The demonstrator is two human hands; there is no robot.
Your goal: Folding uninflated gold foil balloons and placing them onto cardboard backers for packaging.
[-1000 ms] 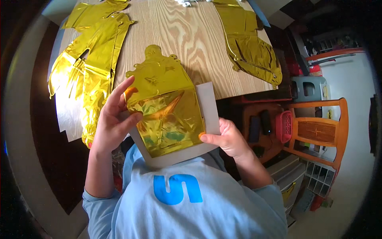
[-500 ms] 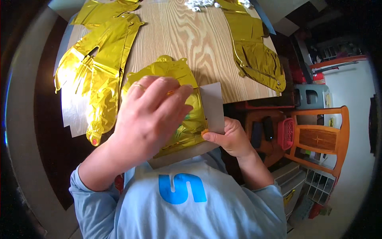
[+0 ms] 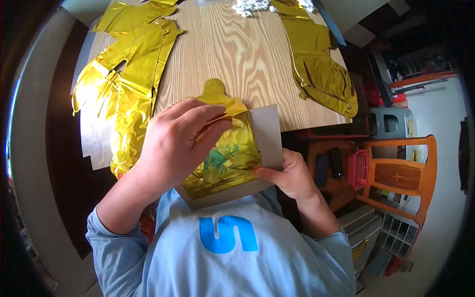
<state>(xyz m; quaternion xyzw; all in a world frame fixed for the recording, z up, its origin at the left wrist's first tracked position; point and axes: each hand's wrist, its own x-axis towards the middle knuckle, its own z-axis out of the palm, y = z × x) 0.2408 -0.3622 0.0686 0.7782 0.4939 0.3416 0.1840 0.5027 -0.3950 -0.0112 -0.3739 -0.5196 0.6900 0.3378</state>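
A flat gold foil balloon (image 3: pixel 232 138) is folded over a grey cardboard sheet (image 3: pixel 266 131) in front of my chest. A round-ended foil tab (image 3: pixel 214 88) sticks out past the far edge, over the table. My left hand (image 3: pixel 178 138) is closed on the balloon's far edge, fingers bent over the fold and thumb beneath them. My right hand (image 3: pixel 294 178) grips the card's right side, its thumb on top of the foil and its fingers hidden underneath. Something small and orange shows at that thumb's tip. A greenish patch shows on the foil.
More flat gold foil balloons lie on the wooden table (image 3: pixel 217 44): a crumpled, shiny one (image 3: pixel 138 64) at left and a long one (image 3: pixel 316 59) at right. Small white pieces (image 3: pixel 250 6) sit at the far edge. A wooden chair (image 3: pixel 396 178) with a pink basket (image 3: pixel 357 168) stands at right.
My left hand has moved slightly toward me and turned, drawing the foil's far part over. The tab now stands out beyond the card, and more of the foil's face shows. My right hand keeps its grip.
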